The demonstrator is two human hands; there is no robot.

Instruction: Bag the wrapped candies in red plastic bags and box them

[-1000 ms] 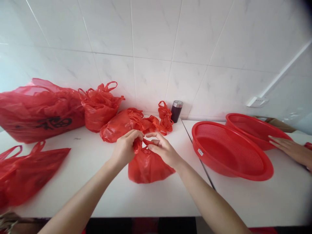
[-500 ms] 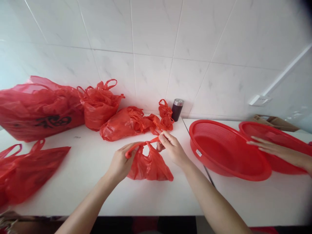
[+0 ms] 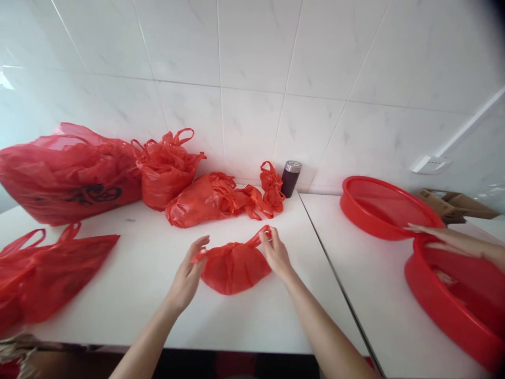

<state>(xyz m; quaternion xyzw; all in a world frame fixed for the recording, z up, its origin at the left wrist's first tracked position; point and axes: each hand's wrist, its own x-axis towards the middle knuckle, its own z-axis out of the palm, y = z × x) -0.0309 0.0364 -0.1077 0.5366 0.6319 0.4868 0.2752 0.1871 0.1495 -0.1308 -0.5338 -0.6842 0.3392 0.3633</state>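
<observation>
A small red plastic bag lies spread on the white counter between my hands. My left hand pinches the bag's left handle at its fingertips. On the other side, my right hand pinches the right handle, which rises in a short strip to the fingers. The hands are apart and the bag is stretched wide and low between them.
More red bags line the tiled wall: a large printed bag, a knotted bag, a slumped bag, a tiny bag. A flat bag lies left. A dark canister stands behind. Another person's hand touches two red basins.
My hands have drawn apart and lowered, pulling the small bag's handles sideways so it flattens. The other person has separated the two basins and slid them to the right.
</observation>
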